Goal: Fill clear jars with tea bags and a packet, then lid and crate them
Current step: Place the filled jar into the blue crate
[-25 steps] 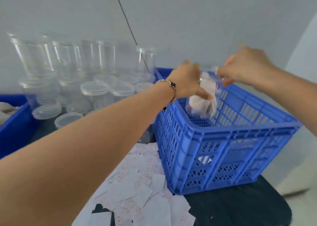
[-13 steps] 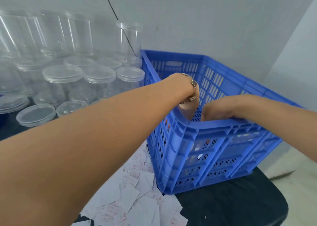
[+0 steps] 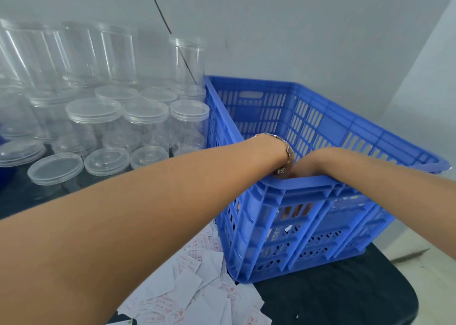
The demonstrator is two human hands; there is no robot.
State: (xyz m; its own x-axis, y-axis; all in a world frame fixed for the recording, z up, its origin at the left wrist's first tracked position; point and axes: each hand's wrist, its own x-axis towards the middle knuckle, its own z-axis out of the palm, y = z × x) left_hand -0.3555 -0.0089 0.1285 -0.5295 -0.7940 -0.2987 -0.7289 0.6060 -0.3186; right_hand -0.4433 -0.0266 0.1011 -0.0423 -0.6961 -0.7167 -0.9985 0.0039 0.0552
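Observation:
A blue slotted crate (image 3: 345, 179) stands on the dark table at the right. Both my arms reach over its near rim and down inside. My left hand (image 3: 290, 174), below a bracelet on the wrist, is almost wholly hidden behind the near wall. Only the back of my right hand (image 3: 311, 164) shows above the rim, close beside the left. Fingers show faintly through the wall slots (image 3: 294, 211). The filled jar is hidden inside the crate. Whether either hand grips anything is hidden.
Lidded clear jars (image 3: 145, 127) stand left of the crate, with taller stacked jars (image 3: 190, 60) behind. Loose lids (image 3: 55, 167) lie in front. White printed paper slips (image 3: 197, 287) litter the dark table (image 3: 333, 297). A thin cable (image 3: 167, 25) runs down the wall.
A second ago both hands held a clear jar with tea bags above the crate. They have since lowered it inside, and the hands now sit deeper behind the near wall.

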